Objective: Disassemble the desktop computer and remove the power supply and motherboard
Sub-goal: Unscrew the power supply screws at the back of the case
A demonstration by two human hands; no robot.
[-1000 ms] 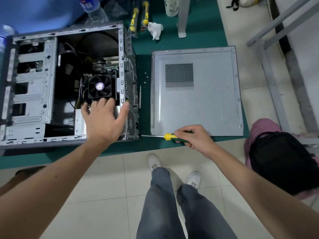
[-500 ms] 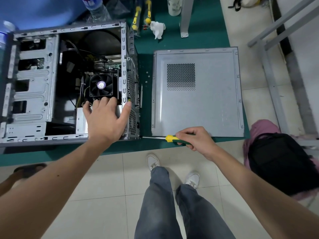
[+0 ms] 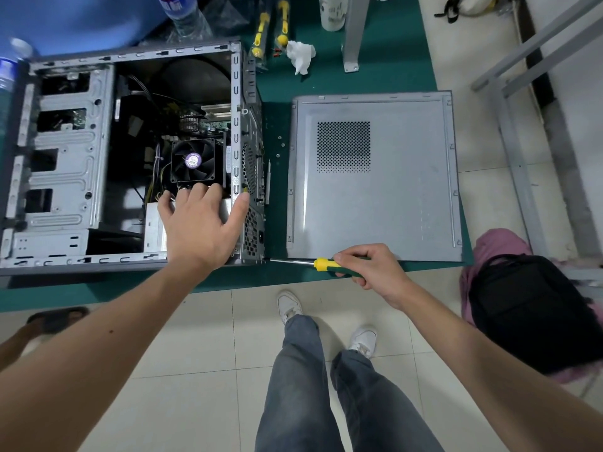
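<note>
An open grey computer case lies on its side on the green table. Inside it I see the motherboard with a black CPU fan and, at the near right corner, the silver power supply. My left hand rests flat on the power supply, fingers spread, thumb against the case's rear panel. My right hand grips a screwdriver with a yellow and green handle. Its shaft points left, and the tip touches the rear panel's lower corner.
The removed side panel lies flat to the right of the case. Loose screws sit between them. Two yellow-handled tools, a crumpled tissue, a cup and bottles lie at the back. A black bag sits on the right.
Nothing has moved on the table. Both hands keep their places; only the view has shifted slightly.
</note>
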